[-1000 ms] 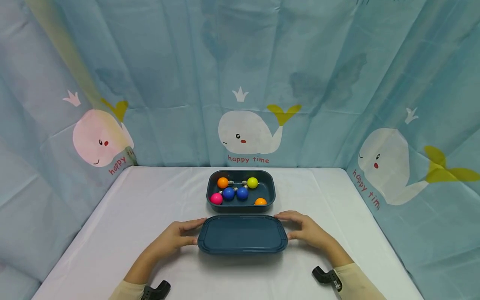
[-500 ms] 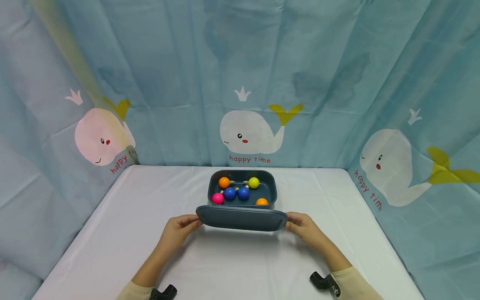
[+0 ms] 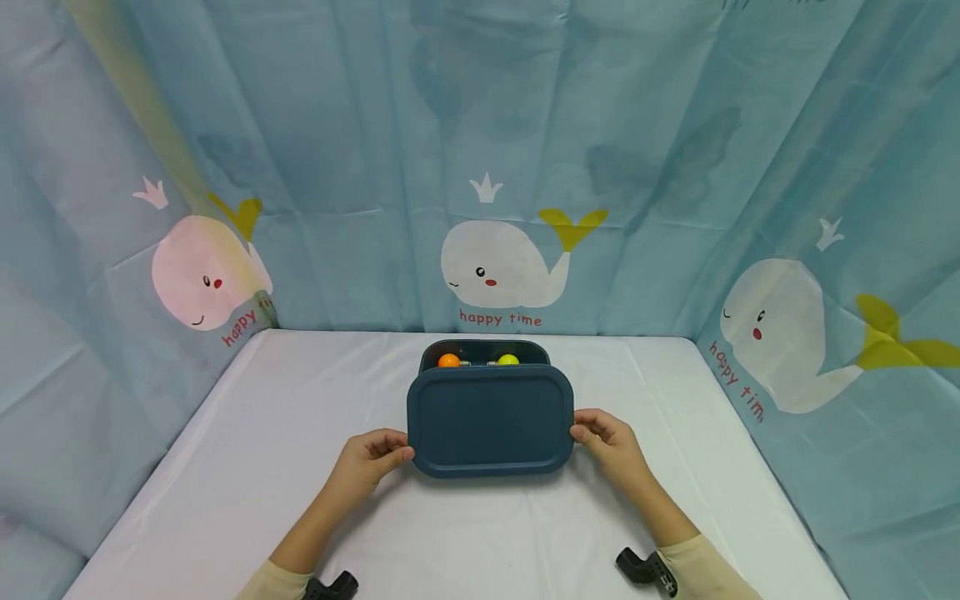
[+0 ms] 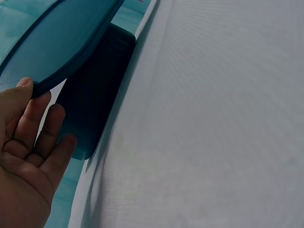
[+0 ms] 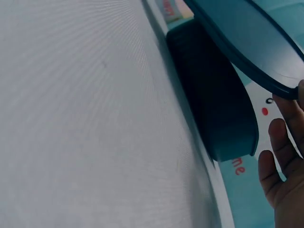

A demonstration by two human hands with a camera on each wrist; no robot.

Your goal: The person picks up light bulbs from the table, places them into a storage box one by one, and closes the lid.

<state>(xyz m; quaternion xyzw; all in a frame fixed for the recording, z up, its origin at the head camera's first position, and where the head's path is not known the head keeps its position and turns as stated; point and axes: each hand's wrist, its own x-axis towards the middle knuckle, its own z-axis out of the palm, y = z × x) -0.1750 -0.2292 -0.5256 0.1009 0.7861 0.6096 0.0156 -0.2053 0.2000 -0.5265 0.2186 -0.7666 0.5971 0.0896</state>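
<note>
A dark blue lid (image 3: 491, 421) is held up in front of the matching box (image 3: 486, 347), tilted so its broad face shows in the head view. My left hand (image 3: 365, 465) pinches the lid's left end between thumb and fingers. At the right end, my right hand (image 3: 611, 450) pinches it the same way. Behind the lid, an orange ball-shaped bulb (image 3: 449, 361) and a yellow-green one (image 3: 508, 360) show in the box; the lid hides the rest of the inside. Both wrist views show the lid raised above the box (image 4: 90, 85), apart from it on the near side.
A white cloth (image 3: 315, 383) covers the table under the box. Blue curtains (image 3: 360, 167) printed with whales stand along the back and both sides. A black wrist device (image 3: 647, 570) sits by each sleeve.
The lid was flat, with hands at its ends; it rose, was turned edge-on, then tipped to show its broad face. It now covers the view of most bulbs in the box.
</note>
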